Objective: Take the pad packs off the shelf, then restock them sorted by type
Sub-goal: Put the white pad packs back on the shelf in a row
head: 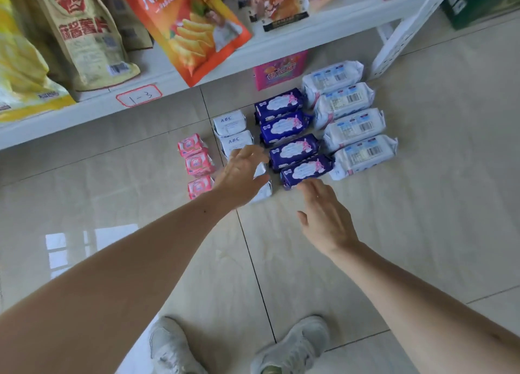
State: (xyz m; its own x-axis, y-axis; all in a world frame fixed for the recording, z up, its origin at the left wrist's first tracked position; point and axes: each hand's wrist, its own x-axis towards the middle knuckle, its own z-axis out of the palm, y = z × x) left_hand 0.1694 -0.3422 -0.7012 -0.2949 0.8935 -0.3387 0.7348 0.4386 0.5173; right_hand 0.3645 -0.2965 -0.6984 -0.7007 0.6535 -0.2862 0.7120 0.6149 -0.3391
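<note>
Purple pad packs [292, 137] just beyond both open hands [323, 216], floor

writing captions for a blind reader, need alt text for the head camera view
Two bare, open hands, left and right, reach down toward pad packs sorted in rows on a beige tiled floor: pink packs, white packs, dark purple packs, long white packs. A white snack shelf stands above.

On the floor below the shelf [197, 72], pad packs lie in four columns by type: three pink packs [196, 162], white ABC packs [229, 121], four purple packs [292, 148], four pale blue-white packs [353, 127].
</note>
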